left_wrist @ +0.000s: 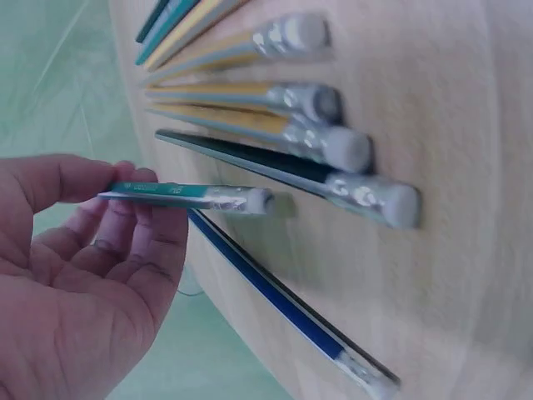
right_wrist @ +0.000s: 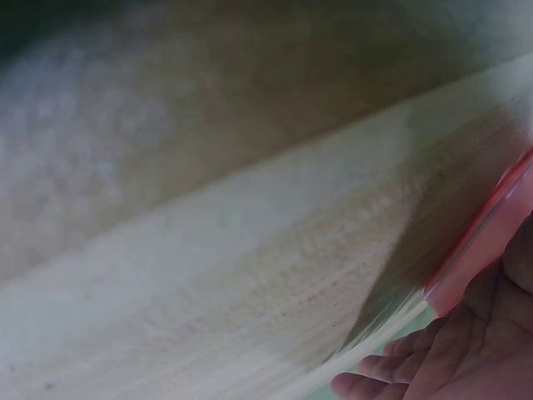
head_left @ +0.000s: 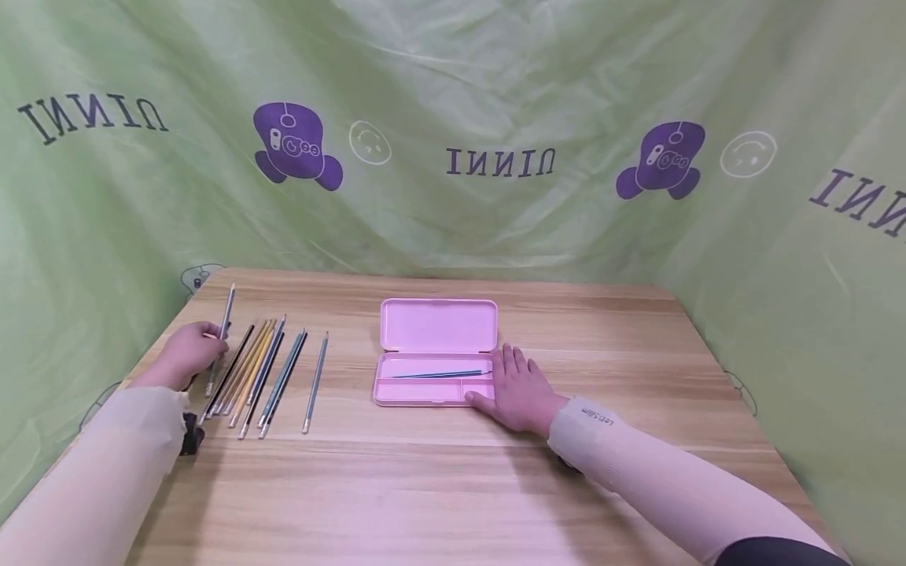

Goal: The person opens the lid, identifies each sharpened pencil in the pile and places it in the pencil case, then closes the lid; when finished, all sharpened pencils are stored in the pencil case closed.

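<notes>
My left hand is at the left of the table and pinches a green pencil between thumb and fingers, its eraser end pointing out of the hand. A blue pencil lies on the table beside it. Just right of that hand is a row of several pencils, yellow, black, blue and teal. A pink pencil case stands with its lid raised. Inside its long compartment lies a teal pencil. My right hand rests against the case's right side, fingers straight, thumb over the front corner.
A single grey-blue pencil lies apart from the row, toward the case. The wooden table has rounded far corners. A green printed curtain hangs behind it and along both sides.
</notes>
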Tool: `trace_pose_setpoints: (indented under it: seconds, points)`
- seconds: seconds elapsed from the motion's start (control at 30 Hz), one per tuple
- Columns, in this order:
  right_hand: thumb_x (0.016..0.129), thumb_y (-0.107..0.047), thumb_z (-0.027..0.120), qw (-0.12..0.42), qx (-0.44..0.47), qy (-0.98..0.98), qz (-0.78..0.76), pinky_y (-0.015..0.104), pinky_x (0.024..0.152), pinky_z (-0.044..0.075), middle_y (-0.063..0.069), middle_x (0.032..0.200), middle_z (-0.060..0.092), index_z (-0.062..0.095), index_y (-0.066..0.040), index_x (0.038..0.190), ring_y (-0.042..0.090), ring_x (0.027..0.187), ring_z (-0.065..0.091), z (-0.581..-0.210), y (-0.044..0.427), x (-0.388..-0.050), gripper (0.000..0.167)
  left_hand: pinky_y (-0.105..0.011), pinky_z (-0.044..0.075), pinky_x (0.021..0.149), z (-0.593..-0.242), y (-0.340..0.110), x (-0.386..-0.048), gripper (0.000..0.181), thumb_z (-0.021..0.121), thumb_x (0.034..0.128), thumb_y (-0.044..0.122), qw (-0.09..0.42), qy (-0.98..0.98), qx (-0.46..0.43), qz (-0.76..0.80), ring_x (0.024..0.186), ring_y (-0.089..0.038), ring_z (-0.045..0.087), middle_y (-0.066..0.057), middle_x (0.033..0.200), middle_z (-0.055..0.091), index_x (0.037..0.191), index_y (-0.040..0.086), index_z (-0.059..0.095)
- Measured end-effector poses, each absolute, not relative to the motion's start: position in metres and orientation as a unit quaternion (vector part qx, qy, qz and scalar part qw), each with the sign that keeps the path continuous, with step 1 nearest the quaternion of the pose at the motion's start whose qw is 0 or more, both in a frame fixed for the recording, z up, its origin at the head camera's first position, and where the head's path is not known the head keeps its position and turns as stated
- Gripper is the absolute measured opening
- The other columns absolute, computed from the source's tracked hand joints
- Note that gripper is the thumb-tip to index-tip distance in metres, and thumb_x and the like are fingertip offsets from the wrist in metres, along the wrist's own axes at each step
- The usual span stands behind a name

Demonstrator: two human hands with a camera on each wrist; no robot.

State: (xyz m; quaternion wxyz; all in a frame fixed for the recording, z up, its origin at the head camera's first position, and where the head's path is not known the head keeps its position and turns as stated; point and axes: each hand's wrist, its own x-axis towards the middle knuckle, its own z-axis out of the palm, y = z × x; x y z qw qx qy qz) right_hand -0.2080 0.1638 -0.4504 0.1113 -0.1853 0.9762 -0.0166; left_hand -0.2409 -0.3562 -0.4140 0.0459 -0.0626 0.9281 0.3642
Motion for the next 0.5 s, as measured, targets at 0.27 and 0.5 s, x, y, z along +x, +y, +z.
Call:
trace_pose_setpoints:
  seconds: [0.27, 0.5]
  points:
    - [0.102, -0.069, 0.035, 0.115, -0.183, 0.976, -0.015, 0.059, 0.122, 0.020, 0.032, 0.165, 0.014, 0.015, 0.009, 0.160, 0.046, 0.153, 0.014, -0.447, 0.164, -0.206, 0.100, -0.030, 0.059, 0.069, -0.405, -0.343, -0.250, 0.041, 0.046, 0.1078, 0.012, 0.025, 0.909, -0.067, 0.412, 0.084, -0.024, 0.067, -0.034, 0.108, 0.063, 0.125, -0.024, 0.049]
    - [0.103, -0.069, 0.035, 0.112, -0.190, 0.975, -0.015, 0.058, 0.123, 0.019, 0.031, 0.166, 0.011, 0.014, 0.010, 0.160, 0.045, 0.154, 0.011, -0.448, 0.163, -0.207, 0.099, -0.024, 0.060, 0.075, -0.396, -0.333, -0.258, 0.051, 0.041, 0.1077, 0.005, 0.036, 0.893, -0.049, 0.445, 0.086, -0.011, 0.071, -0.041, 0.123, 0.059, 0.143, -0.030, 0.026]
